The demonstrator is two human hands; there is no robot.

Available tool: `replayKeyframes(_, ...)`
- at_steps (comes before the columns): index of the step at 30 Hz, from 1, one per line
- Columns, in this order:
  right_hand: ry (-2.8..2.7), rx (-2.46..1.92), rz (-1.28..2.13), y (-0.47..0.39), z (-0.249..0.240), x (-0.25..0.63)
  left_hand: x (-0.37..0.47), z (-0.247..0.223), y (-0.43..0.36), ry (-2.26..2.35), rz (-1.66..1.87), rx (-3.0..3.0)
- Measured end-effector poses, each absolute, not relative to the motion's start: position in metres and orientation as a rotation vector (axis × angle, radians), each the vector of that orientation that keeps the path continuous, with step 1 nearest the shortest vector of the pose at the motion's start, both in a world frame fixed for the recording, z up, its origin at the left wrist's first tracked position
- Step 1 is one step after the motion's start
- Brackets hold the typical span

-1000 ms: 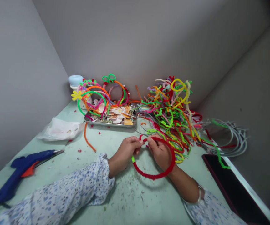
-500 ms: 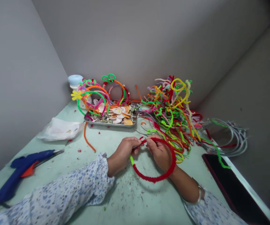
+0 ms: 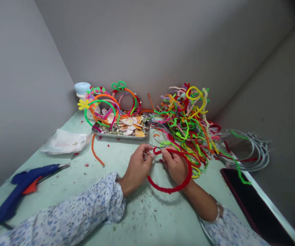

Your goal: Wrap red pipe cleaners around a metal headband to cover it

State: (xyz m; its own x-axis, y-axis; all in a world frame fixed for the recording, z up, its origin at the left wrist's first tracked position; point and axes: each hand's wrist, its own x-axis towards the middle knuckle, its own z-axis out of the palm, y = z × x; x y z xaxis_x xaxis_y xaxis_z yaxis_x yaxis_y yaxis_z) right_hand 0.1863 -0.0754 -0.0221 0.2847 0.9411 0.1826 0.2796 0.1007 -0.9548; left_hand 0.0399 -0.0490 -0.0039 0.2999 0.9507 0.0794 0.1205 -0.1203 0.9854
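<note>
A red fuzzy hoop (image 3: 169, 190) hangs from my hands over the middle of the table. My right hand (image 3: 175, 165) pinches its upper part between thumb and fingers, and the hoop passes in front of my right wrist. At the top, a small red loop of fuzzy wire (image 3: 155, 150) sits between my two hands. My left hand (image 3: 138, 167) has its thumb and fingertips closed at the left side of this small loop. The left stretch of the hoop is partly hidden behind my left hand.
Behind my hands stand a metal tray (image 3: 121, 137) of shells with colourful headbands and a pile of fuzzy wires (image 3: 188, 119). A blue glue gun (image 3: 24, 184) and plastic bag (image 3: 66, 141) lie left; a phone (image 3: 255, 205) and wire hoops (image 3: 260, 153) lie right.
My left hand has shifted and turned, its fingers now higher at the wire end. The red end has become a small curved loop. The hoop has swung slightly up, and its green part is no longer clearly seen.
</note>
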Motion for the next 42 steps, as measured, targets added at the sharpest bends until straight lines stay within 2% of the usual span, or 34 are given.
replayKeyframes(11, -1.229, -1.407, 0.728, -0.0761, -0.0198, 0.1877, 0.0373, -0.0001, -0.0493, 0.997, 1.135, 1.930)
replayKeyframes(42, -1.290, -1.356, 0.659, -0.0769, -0.0165, 0.1865, 0.0367, -0.0004, -0.0467, 1.079, 1.013, 1.902)
